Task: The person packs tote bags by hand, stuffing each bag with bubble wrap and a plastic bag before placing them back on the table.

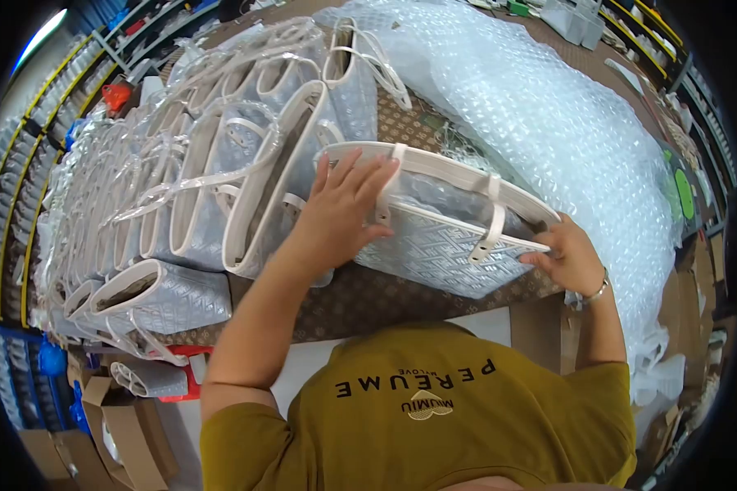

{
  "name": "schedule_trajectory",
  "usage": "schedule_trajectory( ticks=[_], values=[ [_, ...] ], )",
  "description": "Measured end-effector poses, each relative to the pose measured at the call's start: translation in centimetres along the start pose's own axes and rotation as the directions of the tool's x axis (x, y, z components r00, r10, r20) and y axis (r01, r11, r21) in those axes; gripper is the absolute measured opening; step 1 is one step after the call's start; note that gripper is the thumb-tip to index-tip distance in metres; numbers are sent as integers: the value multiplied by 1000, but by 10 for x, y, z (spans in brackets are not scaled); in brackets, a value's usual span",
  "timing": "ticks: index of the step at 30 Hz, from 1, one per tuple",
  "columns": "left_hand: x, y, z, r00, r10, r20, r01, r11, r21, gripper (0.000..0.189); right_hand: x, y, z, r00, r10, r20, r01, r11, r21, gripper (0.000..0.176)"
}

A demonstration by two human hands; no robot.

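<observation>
A silvery patterned tote bag [434,245] with pale trim and handles stands on the brown patterned table in front of me, its top open. Clear plastic or lining shows inside it. My left hand [344,204] lies against the bag's left end, fingers spread over the rim and thumb out along the side. At the other end, my right hand [571,255] grips the corner of the rim, thumb on the front face and fingers partly hidden behind. Close to my left forearm is a larger upright tote [282,176] of the same pattern.
Rows of similar bags [151,204] with plastic-wrapped straps crowd the table's left side. A big heap of bubble wrap [540,98] covers the right. Cardboard boxes [127,434] sit on the floor at lower left. Loaded shelves [24,172] line the left.
</observation>
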State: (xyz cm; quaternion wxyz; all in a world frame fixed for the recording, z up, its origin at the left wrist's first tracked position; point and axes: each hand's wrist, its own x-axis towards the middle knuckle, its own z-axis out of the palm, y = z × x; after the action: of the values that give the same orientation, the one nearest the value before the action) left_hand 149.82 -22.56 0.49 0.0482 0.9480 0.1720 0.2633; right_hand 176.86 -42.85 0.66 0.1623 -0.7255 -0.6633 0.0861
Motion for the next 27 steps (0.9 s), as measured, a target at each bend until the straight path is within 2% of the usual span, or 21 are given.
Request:
schedule_trajectory(
  ticks=[1,2,4,5,6,8,9,11,12,13,14,16,18,20,22,24,26,27],
  values=[
    [-4,7,-7,996,-8,-93,14,998,59,50,2,-1,-1,1000,-12,-11,12,1000,8,21],
    [-11,10,-16,996,-4,-90,11,997,74,50,2,-2,-5,1000,13,-27,-13,1000,13,21],
    [-35,13,-34,966,-53,-252,112,967,228,48,0,-7,-11,996,76,-53,-75,997,27,20],
    [-51,8,-41,942,-58,-329,135,967,216,46,1,-11,-13,995,83,-58,-81,996,38,20],
    [-68,1,-45,912,-63,-405,156,967,201,44,5,-16,-14,983,164,-88,-158,985,68,21],
    [-99,-4,-50,855,-153,-495,303,923,238,45,17,-28,-14,934,330,-134,-313,940,134,23],
    [-111,-6,-49,863,-145,-485,289,927,238,45,24,-35,-12,929,344,-135,-326,935,143,23],
    [-130,-10,-45,845,-268,-463,408,883,232,46,42,-47,-12,932,283,-227,-293,956,-9,27],
    [-135,-13,-43,828,-327,-455,463,856,228,47,52,-49,-9,925,299,-234,-309,951,-8,27],
    [-136,-15,-39,834,-319,-451,450,865,221,47,64,-49,-2,919,262,-294,-295,953,-74,26],
    [-136,-13,-35,820,-355,-449,462,874,153,47,77,-49,4,912,218,-348,-281,949,-141,26],
    [-139,-14,-29,790,-430,-437,486,874,19,48,102,-53,10,891,272,-363,-361,910,-202,23],
    [-143,-22,-25,808,-420,-414,471,882,25,49,136,-46,22,854,310,-417,-425,879,-216,19],
    [-145,-28,-20,839,-407,-361,452,891,46,51,179,-36,47,867,304,-394,-417,876,-242,19],
    [-147,-30,-20,843,-411,-347,453,890,45,52,220,-28,75,920,184,-345,-284,921,-266,16],
    [-143,-30,-18,843,-423,-334,466,883,57,53,245,-26,96,886,152,-438,-223,968,-115,23],
    [-144,-30,-17,853,-395,-341,436,899,48,52,218,-47,73,924,143,-354,-142,989,28,45],
    [-146,-30,-15,845,-400,-355,447,893,57,50,202,-30,62,903,191,-384,-200,980,18,45]
  ],
)
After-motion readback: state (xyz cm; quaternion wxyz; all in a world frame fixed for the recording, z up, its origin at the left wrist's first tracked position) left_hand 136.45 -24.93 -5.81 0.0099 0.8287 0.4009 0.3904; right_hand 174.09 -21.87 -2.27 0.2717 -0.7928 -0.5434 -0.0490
